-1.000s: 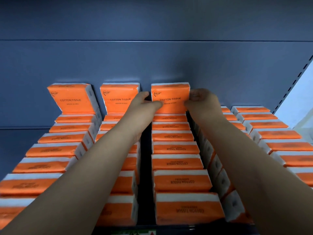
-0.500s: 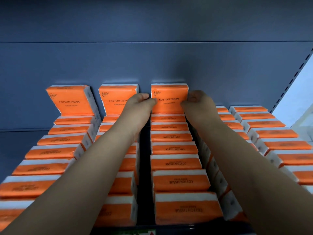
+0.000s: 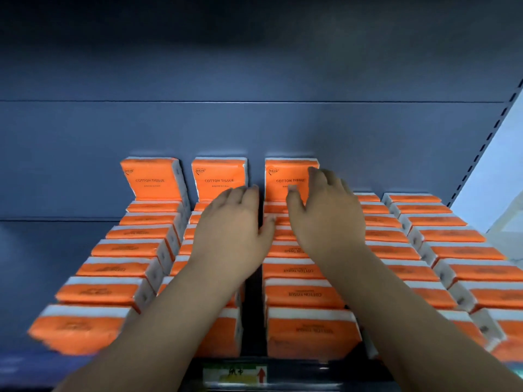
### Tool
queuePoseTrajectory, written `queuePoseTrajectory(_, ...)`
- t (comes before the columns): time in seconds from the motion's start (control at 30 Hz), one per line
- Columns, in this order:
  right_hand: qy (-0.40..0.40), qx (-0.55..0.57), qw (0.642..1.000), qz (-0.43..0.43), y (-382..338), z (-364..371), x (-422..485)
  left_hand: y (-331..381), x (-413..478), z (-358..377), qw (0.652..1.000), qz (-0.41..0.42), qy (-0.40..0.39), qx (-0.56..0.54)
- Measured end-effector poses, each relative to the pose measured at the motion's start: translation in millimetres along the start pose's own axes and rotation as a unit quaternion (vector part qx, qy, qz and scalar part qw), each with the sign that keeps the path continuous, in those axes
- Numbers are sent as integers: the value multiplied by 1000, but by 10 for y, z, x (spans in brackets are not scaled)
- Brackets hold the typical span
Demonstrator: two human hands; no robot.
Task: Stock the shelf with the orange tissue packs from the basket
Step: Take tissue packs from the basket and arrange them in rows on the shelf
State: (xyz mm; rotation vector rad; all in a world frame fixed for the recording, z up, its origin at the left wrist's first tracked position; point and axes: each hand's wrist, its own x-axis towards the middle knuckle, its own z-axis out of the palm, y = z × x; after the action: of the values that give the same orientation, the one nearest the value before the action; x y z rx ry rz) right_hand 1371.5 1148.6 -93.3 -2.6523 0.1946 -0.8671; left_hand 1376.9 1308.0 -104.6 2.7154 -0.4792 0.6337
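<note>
Orange tissue packs (image 3: pixel 304 295), where?
— Flat in rows on the shelf (image 3: pixel 325 374), near edge to far. Three stand upright against the back panel (image 3: pixel 254 137).
— Hands?
— Left hand (image 3: pixel 235 230) and right hand (image 3: pixel 325 219) above the middle rows, fingers loosely spread, holding nothing. Right fingers (image 3: pixel 317 176) overlap the rightmost upright pack (image 3: pixel 283 179); contact unclear.
— Else?
— Price label (image 3: pixel 235 374), near shelf edge.
</note>
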Motion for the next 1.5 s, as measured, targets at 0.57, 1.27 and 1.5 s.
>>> queuePoseTrajectory(0.57,-138,152,922,-327,-1850,-203,-1414,-1164,-1874,-1226,964,-201,99,142)
queuePoseTrajectory(1.27,-492,55,736,-462,-3540,1238,-3519,-2500,-4940,-1264,809,-553,-51,190)
queuePoseTrajectory(1.5,-587,-54,728,-350,-3479,1757,-3734,-2717,-5188,-700,783,-602,-118,104)
